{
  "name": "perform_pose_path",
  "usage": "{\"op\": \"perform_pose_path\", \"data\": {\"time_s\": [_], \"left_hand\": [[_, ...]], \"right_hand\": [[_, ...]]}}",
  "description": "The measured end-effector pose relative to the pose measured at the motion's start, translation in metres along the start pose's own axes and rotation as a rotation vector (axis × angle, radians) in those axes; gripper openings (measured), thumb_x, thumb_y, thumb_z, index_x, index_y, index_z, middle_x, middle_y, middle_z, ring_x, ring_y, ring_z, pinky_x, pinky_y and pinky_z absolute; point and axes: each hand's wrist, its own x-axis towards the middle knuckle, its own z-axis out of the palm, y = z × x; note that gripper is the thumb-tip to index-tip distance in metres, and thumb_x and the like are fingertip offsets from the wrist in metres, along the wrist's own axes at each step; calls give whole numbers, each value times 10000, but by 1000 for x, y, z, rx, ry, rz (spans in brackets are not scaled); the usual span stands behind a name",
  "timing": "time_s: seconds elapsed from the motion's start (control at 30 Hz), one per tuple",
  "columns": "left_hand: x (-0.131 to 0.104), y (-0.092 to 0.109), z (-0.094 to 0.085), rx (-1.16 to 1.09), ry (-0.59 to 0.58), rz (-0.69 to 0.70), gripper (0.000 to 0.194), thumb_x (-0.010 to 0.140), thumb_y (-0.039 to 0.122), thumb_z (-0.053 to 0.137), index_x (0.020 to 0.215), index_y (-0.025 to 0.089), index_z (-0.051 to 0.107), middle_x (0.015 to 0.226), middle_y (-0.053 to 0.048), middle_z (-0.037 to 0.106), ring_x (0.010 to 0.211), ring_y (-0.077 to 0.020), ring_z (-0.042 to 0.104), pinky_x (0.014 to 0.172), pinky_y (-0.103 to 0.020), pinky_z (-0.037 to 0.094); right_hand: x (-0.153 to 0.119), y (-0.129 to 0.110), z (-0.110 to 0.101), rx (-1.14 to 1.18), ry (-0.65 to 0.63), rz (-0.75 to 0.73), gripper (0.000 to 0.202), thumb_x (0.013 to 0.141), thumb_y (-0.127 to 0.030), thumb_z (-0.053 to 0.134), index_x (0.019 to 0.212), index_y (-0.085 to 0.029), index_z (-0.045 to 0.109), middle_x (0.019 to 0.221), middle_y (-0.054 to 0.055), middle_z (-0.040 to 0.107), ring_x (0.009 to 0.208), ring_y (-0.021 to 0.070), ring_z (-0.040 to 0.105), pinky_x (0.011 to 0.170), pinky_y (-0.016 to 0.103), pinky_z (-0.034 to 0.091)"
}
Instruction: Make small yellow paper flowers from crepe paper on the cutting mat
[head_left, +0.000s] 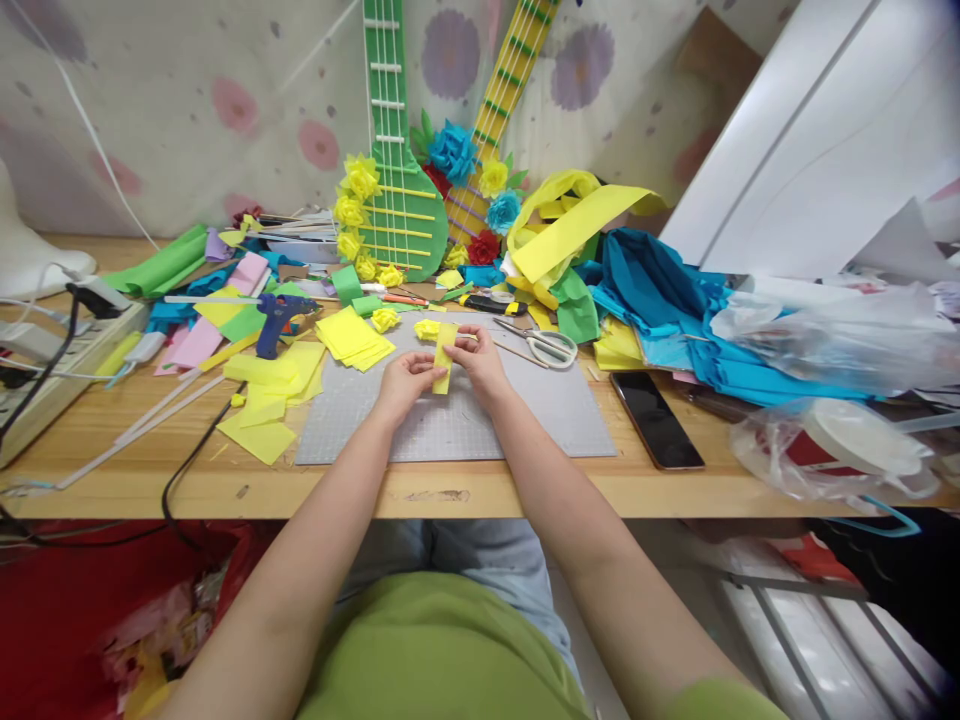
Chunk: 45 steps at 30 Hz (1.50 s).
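Note:
A narrow yellow paper strip [444, 360] is held upright above the grey cutting mat [540, 420]. My left hand [409, 382] pinches its lower left edge, while the fingers of my right hand [480, 360] close on its upper right side. Just behind the strip lies a yellow paper flower [426, 329], with another flower [385, 320] to its left. Yellow paper squares [354, 338] are stacked at the mat's back left corner. Scissors with pale handles [551, 348] rest at the back right of the mat, beside a thin stick.
A blue glue gun [277, 322] stands left of the squares. A phone [657, 420] lies right of the mat. Green [409, 215] and yellow paper instruments lean at the back. Blue paper [660, 280] and a plastic-wrapped cup [847, 445] fill the right; a power strip [75, 370] is left.

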Motion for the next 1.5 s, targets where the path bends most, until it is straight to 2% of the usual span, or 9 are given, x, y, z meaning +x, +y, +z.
{"op": "perform_pose_path", "data": {"time_s": [0.37,0.73,1.0,1.23,1.5], "left_hand": [[3,-3,0,52,-57,-34,454,408,282,792,776,131,574,614,5,611,542,-112,564,543,-241,451],[4,3,-2,45,-70,-91,433,401,231,791,735,138,532,570,32,582,509,-88,542,513,-209,422],[3,7,0,32,-86,-152,458,385,173,788,772,136,546,612,8,622,541,-107,571,548,-233,449],[0,10,5,33,-81,-159,507,418,249,791,878,131,613,690,-32,662,625,-144,611,604,-265,479],[2,8,2,28,-68,-185,456,409,253,797,810,119,627,668,-43,666,615,-155,615,596,-274,481]], "right_hand": [[0,-1,1,4,24,11,430,522,-246,699,856,-222,429,655,-77,541,623,99,552,640,284,472],[1,0,-1,5,6,-22,432,520,-243,702,862,-222,438,669,-66,556,636,98,547,656,272,458],[1,0,-1,1,17,-37,413,540,-255,698,864,-227,443,673,-65,542,643,101,542,666,279,456],[1,0,-2,4,17,-30,445,525,-288,711,866,-228,431,676,-62,538,642,104,537,658,278,456],[-1,-3,0,-11,26,-20,461,521,-325,720,869,-229,433,672,-71,522,638,100,543,653,274,467]]}}
